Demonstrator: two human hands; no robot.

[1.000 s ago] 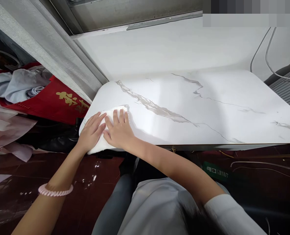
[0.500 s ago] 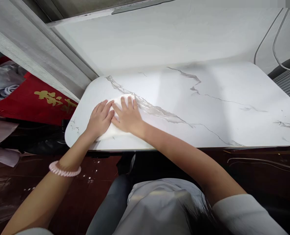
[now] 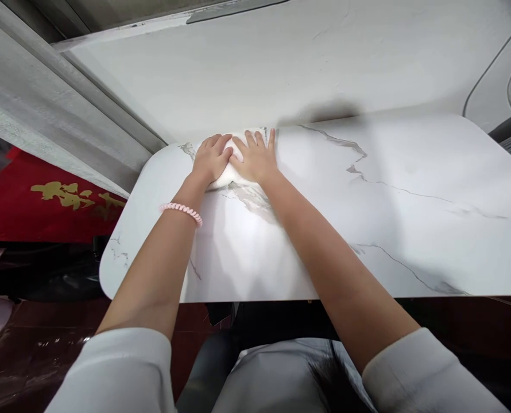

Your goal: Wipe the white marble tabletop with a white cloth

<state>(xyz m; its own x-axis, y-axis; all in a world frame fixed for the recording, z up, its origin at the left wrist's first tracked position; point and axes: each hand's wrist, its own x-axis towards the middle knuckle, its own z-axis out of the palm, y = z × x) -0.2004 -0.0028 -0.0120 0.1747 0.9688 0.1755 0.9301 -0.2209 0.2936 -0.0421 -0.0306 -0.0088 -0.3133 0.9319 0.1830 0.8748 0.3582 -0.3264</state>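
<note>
A folded white cloth (image 3: 226, 176) lies on the white marble-patterned table (image 3: 324, 229), close to its far edge by the wall. My left hand (image 3: 212, 159) rests flat on the cloth's left part, palm down, with a pink coiled band (image 3: 181, 211) around the forearm. Beside it, my right hand (image 3: 255, 159) presses on the right part with its fingers spread. The two hands nearly touch at the thumbs, and much of the cloth is hidden under them.
Behind the table rises a white wall (image 3: 259, 69). A grey post (image 3: 66, 97) borders the left end, with a red bag with gold lettering (image 3: 57, 195) beyond it. Cables (image 3: 496, 63) hang at the far right.
Both hands have slid the cloth away from me and a little to the right, from the near left part of the table to its far edge. The camera view has shifted slightly.
</note>
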